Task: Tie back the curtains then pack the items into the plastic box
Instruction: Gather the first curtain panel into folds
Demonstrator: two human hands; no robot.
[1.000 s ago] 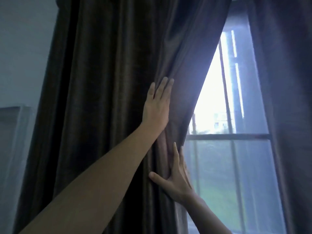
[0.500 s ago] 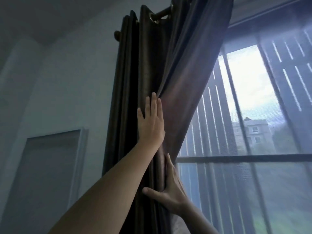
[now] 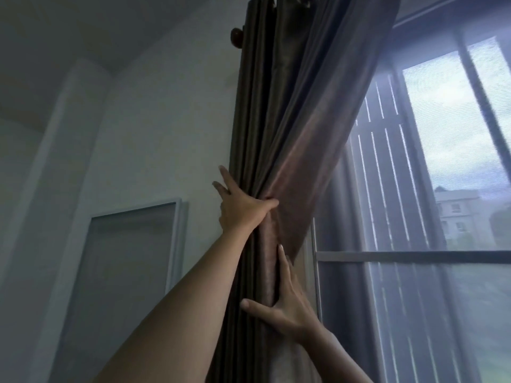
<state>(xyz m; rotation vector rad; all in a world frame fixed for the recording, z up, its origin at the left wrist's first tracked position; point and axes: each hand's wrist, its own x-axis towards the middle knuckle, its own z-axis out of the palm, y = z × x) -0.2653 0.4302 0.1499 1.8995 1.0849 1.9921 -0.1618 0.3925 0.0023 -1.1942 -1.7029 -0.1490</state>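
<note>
1. Head view looks up at a dark brown curtain [image 3: 293, 128], bunched into a narrow column of folds just left of the window [image 3: 448, 189].
2. Curtain hangs from a rod at the top edge; a round dark finial [image 3: 236, 40] sticks out on the left, against the white wall [image 3: 154, 134].
3. Upper part of the curtain fans out to the right toward the top of the window; lower part is gathered tight and runs down between the two arms.
4. Left hand [image 3: 243, 208] is the higher one, reaching up from lower left. Thumb hooks across the front of the gathered folds, palm against the curtain's left edge, other fingers [image 3: 225, 176] spread out straight and pointing up-left, not curled round the cloth.
5. Right hand [image 3: 286, 305] is lower, coming in from bottom right. Thumb lies across the front of the bundle pointing left, fingers stretch upward along its right side. Folds sit in the web between thumb and fingers; loose cupping hold, not a closed fist.
6. The two hands are apart, one above the other on the same bundle.
7. Sheer grey net covers the window; a building and greenery show through it.
8. White-framed panel [image 3: 132, 272] on the wall at left.
9. Plastic box and items to pack are out of frame.
</note>
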